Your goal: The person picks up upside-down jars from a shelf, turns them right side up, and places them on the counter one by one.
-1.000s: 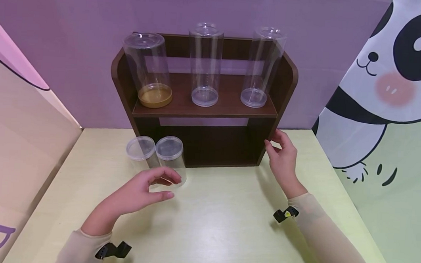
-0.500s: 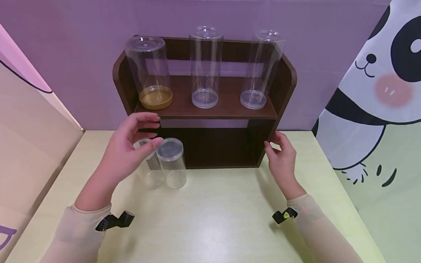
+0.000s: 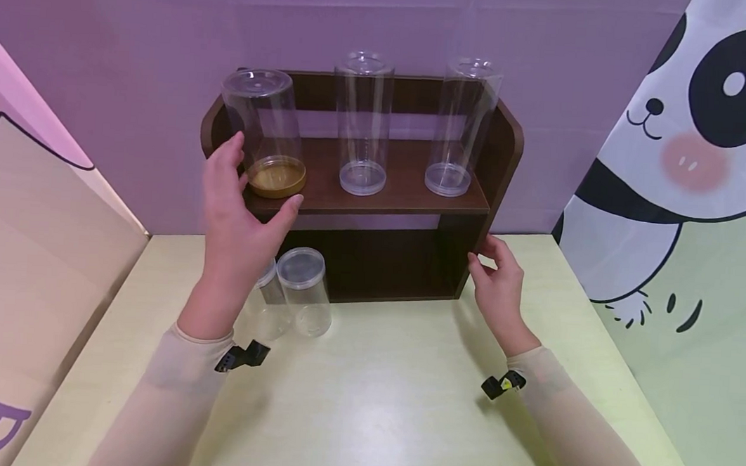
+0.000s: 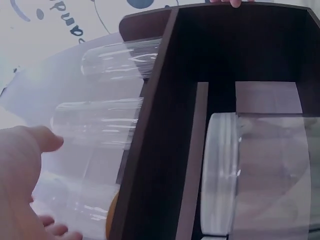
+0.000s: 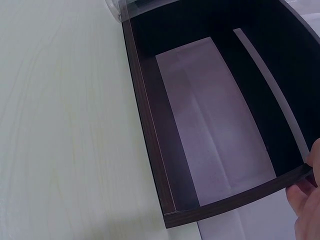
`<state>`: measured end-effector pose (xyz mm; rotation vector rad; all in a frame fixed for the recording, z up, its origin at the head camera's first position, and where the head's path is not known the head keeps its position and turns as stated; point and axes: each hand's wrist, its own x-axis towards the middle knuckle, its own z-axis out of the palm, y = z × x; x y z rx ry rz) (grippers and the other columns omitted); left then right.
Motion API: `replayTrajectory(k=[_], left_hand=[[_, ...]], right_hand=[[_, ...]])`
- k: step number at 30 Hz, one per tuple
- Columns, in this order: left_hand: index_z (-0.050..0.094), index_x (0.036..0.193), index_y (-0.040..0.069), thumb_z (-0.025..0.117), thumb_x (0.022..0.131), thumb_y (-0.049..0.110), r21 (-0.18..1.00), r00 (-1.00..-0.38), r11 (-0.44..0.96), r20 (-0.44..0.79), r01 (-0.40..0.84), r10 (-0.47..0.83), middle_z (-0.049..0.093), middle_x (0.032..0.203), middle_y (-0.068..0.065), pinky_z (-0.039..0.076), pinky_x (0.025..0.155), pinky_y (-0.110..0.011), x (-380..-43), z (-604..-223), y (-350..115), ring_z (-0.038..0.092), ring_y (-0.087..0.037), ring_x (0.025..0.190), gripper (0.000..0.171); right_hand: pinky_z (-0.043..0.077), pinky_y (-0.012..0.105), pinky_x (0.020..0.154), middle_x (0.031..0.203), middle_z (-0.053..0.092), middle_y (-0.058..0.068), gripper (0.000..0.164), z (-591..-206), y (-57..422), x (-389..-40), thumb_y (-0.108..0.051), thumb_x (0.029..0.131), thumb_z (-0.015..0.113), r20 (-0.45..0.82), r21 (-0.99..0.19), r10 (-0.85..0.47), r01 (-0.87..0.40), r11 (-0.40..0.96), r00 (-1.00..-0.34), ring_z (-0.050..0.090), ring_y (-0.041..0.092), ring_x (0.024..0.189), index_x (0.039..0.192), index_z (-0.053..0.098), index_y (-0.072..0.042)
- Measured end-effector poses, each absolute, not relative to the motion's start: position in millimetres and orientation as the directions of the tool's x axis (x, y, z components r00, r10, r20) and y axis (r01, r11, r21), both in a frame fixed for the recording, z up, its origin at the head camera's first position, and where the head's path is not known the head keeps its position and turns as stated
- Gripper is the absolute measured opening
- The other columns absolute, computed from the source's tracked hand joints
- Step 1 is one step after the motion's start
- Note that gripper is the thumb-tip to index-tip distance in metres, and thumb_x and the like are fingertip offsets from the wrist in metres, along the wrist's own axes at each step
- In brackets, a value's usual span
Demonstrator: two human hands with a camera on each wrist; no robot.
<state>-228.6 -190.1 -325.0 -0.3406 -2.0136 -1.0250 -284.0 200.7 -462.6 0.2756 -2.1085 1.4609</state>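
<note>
My left hand (image 3: pixel 236 233) is raised beside a wide clear jar (image 3: pixel 261 121) with a gold lid at its base, on the left of the brown shelf's upper board. Its thumb and fingers are spread apart around the jar's lower left; contact cannot be told. In the left wrist view the left hand (image 4: pixel 22 175) shows at the left edge, near the clear jars. My right hand (image 3: pixel 499 289) grips the right side panel of the brown shelf (image 3: pixel 393 209), thumb at its front edge. The right wrist view shows the right hand's fingers (image 5: pixel 300 197) against that panel.
Two slim clear jars, a middle one (image 3: pixel 364 120) and a right one (image 3: pixel 464 125), stand on the upper board. Two lidded clear jars stand on the table before the lower left bay: one plain (image 3: pixel 303 293), the other (image 3: pixel 267 312) partly behind my left wrist. Purple cloth hangs behind.
My left hand has moved up from in front of the table jars, past the lower bay, to the gold-lidded jar. The right hand stays at the shelf's side panel.
</note>
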Motion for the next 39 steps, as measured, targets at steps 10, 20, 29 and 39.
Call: replayTrajectory(k=[10, 20, 29, 39], left_hand=[[0.009, 0.178, 0.015, 0.085, 0.097, 0.034, 0.588, -0.646, 0.705, 0.725, 0.398, -0.24, 0.013, 0.184, 0.001, 0.038, 0.129, -0.046, -252, -322, -170, 0.019, -0.007, 0.166, 0.113], [0.005, 0.178, 0.019, 0.084, 0.098, 0.032, 0.623, -0.65, 0.744, 0.673, 0.241, -0.353, 0.015, 0.182, -0.008, 0.03, 0.132, -0.039, -272, -318, -155, 0.024, -0.024, 0.167, 0.114], [-0.001, 0.178, 0.021, 0.085, 0.099, 0.028, 0.619, -0.68, 0.766, 0.639, 0.175, -0.361, 0.015, 0.182, -0.009, 0.038, 0.129, -0.047, -279, -316, -155, 0.039, -0.037, 0.159, 0.117], [-0.001, 0.178, 0.02, 0.086, 0.098, 0.028, 0.612, -0.689, 0.778, 0.626, 0.144, -0.365, 0.03, 0.176, -0.015, 0.043, 0.126, -0.055, -283, -319, -158, 0.042, -0.039, 0.156, 0.119]], right_hand=[[0.054, 0.006, 0.085, 0.127, 0.075, 0.015, 0.034, -462, 199, -283, 0.002, 0.104, 0.074, 0.536, -0.802, 0.149, -0.446, 0.397, -0.831, 0.071, 0.027, 0.115, 0.138, 0.07, -0.002], [0.056, 0.008, 0.087, 0.127, 0.075, 0.015, 0.034, -465, 199, -283, 0.004, 0.104, 0.073, 0.545, -0.801, 0.144, -0.463, 0.38, -0.826, 0.07, 0.025, 0.115, 0.137, 0.07, -0.002], [0.06, 0.016, 0.093, 0.131, 0.074, 0.012, 0.035, -462, 200, -281, 0.0, 0.106, 0.072, 0.53, -0.796, 0.143, -0.433, 0.422, -0.836, 0.069, 0.024, 0.118, 0.141, 0.069, -0.005], [0.06, 0.017, 0.092, 0.131, 0.073, 0.012, 0.036, -462, 198, -279, 0.0, 0.106, 0.071, 0.522, -0.798, 0.144, -0.422, 0.431, -0.841, 0.069, 0.024, 0.118, 0.142, 0.067, -0.004]])
